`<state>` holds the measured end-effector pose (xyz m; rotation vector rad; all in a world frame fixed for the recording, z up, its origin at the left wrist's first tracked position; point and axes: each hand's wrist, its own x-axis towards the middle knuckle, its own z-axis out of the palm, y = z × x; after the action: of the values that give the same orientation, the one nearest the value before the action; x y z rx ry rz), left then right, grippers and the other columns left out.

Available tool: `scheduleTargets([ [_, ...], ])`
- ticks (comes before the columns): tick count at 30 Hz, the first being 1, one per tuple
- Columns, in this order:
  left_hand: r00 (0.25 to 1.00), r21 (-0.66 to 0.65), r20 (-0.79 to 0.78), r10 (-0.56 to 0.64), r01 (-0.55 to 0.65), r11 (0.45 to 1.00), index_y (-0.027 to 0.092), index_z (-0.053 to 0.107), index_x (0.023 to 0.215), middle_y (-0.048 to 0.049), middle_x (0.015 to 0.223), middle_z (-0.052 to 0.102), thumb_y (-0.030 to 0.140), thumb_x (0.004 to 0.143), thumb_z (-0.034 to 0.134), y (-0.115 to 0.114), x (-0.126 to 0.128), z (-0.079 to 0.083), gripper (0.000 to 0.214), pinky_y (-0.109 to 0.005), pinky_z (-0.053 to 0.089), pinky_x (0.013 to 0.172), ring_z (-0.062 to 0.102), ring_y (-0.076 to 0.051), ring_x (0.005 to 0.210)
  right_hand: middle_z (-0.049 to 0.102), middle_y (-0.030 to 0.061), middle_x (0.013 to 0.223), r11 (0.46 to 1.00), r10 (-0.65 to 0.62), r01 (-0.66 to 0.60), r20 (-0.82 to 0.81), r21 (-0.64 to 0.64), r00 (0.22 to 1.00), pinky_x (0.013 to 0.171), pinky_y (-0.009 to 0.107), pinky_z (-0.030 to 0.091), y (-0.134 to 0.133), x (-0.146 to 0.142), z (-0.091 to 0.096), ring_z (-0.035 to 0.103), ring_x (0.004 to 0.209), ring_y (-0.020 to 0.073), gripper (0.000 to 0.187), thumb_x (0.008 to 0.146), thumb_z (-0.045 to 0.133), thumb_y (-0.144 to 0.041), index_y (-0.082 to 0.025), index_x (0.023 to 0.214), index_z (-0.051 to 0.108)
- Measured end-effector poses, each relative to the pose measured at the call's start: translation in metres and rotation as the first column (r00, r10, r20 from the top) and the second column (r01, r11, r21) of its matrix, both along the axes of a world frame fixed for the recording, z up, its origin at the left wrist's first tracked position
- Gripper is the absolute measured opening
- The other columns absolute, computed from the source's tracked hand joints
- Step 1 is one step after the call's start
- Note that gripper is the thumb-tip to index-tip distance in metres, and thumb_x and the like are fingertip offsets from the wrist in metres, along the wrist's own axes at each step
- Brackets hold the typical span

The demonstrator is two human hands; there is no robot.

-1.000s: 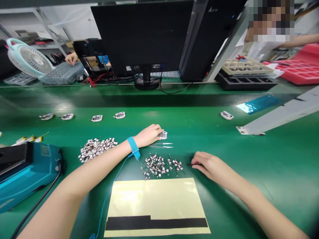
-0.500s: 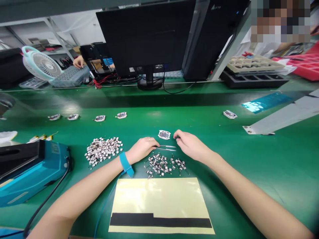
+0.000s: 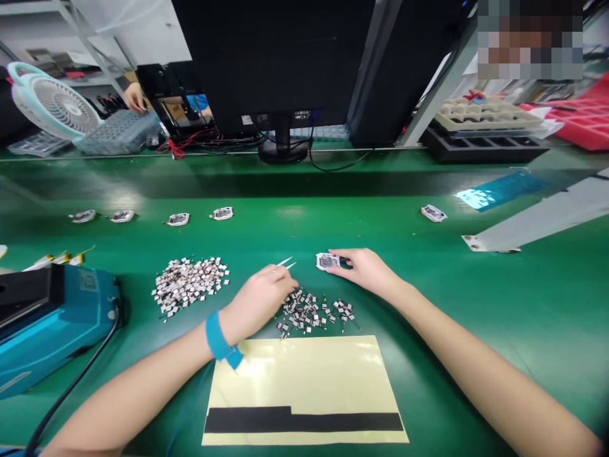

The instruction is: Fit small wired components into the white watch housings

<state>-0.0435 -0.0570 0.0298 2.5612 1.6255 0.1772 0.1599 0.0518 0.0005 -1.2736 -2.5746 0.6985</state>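
My right hand (image 3: 361,266) has its thumb and fingers closed around the right side of a small white housing (image 3: 328,261) with circuitry inside. A dark bit shows between those fingers, too small to name. In my left hand (image 3: 261,295) is a pair of tweezers (image 3: 287,263), their pale tips pointing up and right past the knuckles. A teal strap circles the left wrist. Just below and right of the left hand lies a scattered pile of small silvery parts with dark leads (image 3: 304,311). Another, denser heap of similar small parts (image 3: 190,284) is farther left.
Several more white housings (image 3: 222,213) stand along the back left, one at the right. A pale yellow sheet with black strips (image 3: 304,371) lies in front. A teal machine (image 3: 90,317) with a cable stands left, a slanted metal bracket (image 3: 533,216) right. Behind is a monitor (image 3: 280,57).
My right hand has taken hold of the white housing, which shifted slightly right. My left hand drew back toward me and turned, so the tweezers point upward instead of rightward.
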Motion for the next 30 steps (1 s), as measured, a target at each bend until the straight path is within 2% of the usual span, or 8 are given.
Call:
scheduleTargets([
  [4, 0.989, -0.093, -0.015, -0.146, 0.144, 0.985, 0.014, 0.061, 0.074, -0.0051, 0.077, 0.057, 0.024, 0.079, 0.053, 0.017, 0.033, -0.006, 0.014, -0.028, 0.046, 0.066, 0.055, -0.018, 0.074, 0.058, 0.0041, 0.11, 1.0, 0.005, -0.006, -0.036, -0.019, 0.999, 0.074, 0.028, 0.052, -0.014, 0.02, -0.008, 0.06, 0.089, 0.0187, 0.044, 0.073, 0.058, -0.038, -0.018, 0.112, 0.054],
  [8, 0.981, -0.148, -0.012, -0.193, 0.189, 0.971, 0.012, 0.06, 0.065, -0.0051, 0.069, 0.057, 0.007, 0.077, 0.05, 0.027, 0.041, -0.012, 0.016, -0.027, 0.044, 0.059, 0.055, -0.017, 0.066, 0.062, 0.004, 0.101, 0.998, -0.068, 0.067, -0.101, -0.006, 0.993, 0.069, 0.026, 0.053, -0.019, 0.024, -0.015, 0.062, 0.077, 0.0149, 0.045, 0.072, 0.06, -0.035, -0.017, 0.112, 0.053],
  [11, 0.984, -0.16, 0.03, -0.174, 0.177, 0.971, 0.012, 0.061, 0.066, -0.005, 0.071, 0.058, 0.005, 0.077, 0.048, 0.029, 0.038, -0.006, 0.019, -0.027, 0.043, 0.06, 0.055, -0.016, 0.067, 0.065, 0.0026, 0.092, 0.995, -0.095, 0.096, -0.145, 0.002, 0.985, 0.065, 0.023, 0.054, -0.02, 0.026, -0.015, 0.062, 0.069, 0.0123, 0.039, 0.072, 0.06, -0.035, -0.017, 0.107, 0.056],
  [14, 0.987, -0.15, 0.107, -0.119, 0.135, 0.98, 0.017, 0.063, 0.082, -0.0026, 0.078, 0.06, 0.015, 0.08, 0.05, 0.03, 0.034, 0.004, 0.014, -0.025, 0.045, 0.064, 0.056, -0.014, 0.071, 0.065, 0.0009, 0.094, 0.998, -0.052, 0.055, -0.166, 0.013, 0.985, 0.064, 0.02, 0.053, -0.021, 0.028, -0.014, 0.062, 0.072, 0.0113, 0.039, 0.072, 0.061, -0.033, -0.018, 0.107, 0.056],
  [17, 0.945, -0.167, 0.325, -0.025, 0.084, 0.982, 0.02, 0.061, 0.087, 0.0013, 0.081, 0.061, 0.02, 0.079, 0.052, 0.032, 0.031, 0.007, 0.012, -0.02, 0.047, 0.066, 0.058, -0.009, 0.071, 0.063, 0.0, 0.1, 0.999, 0.01, -0.003, -0.161, 0.045, 0.987, 0.067, 0.019, 0.051, -0.02, 0.028, -0.01, 0.061, 0.08, 0.0107, 0.032, 0.077, 0.054, -0.03, -0.02, 0.108, 0.056],
  [21, 0.769, -0.233, 0.626, 0.129, 0.026, 0.972, 0.015, 0.057, 0.079, 0.0009, 0.075, 0.063, 0.015, 0.076, 0.053, 0.034, 0.027, 0.002, 0.005, -0.017, 0.05, 0.064, 0.06, -0.007, 0.067, 0.063, -0.0003, 0.101, 0.982, 0.166, -0.16, -0.062, 0.097, 0.984, 0.074, 0.022, 0.046, -0.007, 0.02, 0.0, 0.06, 0.087, 0.0118, 0.03, 0.081, 0.048, -0.019, -0.024, 0.11, 0.055],
  [25, 0.774, -0.19, 0.623, 0.112, 0.011, 0.982, 0.014, 0.054, 0.078, 0.0001, 0.074, 0.063, 0.015, 0.077, 0.05, 0.033, 0.029, 0.002, 0.004, -0.018, 0.05, 0.062, 0.06, -0.008, 0.066, 0.066, -0.0005, 0.083, 0.947, 0.285, -0.293, 0.079, 0.132, 0.955, 0.072, 0.025, 0.041, 0.005, 0.011, 0.006, 0.06, 0.078, 0.0137, 0.023, 0.077, 0.053, -0.018, -0.024, 0.097, 0.062],
  [30, 0.845, -0.086, 0.531, -0.062, 0.126, 0.988, 0.017, 0.057, 0.083, 0.0009, 0.074, 0.063, 0.012, 0.076, 0.047, 0.031, 0.039, 0.001, 0.013, -0.021, 0.048, 0.066, 0.059, -0.009, 0.067, 0.065, 0.0033, 0.072, 0.949, 0.159, -0.207, 0.207, 0.239, 0.965, 0.064, 0.026, 0.033, -0.009, 0.005, 0.001, 0.059, 0.07, 0.0156, 0.017, 0.08, 0.047, -0.019, -0.016, 0.076, 0.063],
])
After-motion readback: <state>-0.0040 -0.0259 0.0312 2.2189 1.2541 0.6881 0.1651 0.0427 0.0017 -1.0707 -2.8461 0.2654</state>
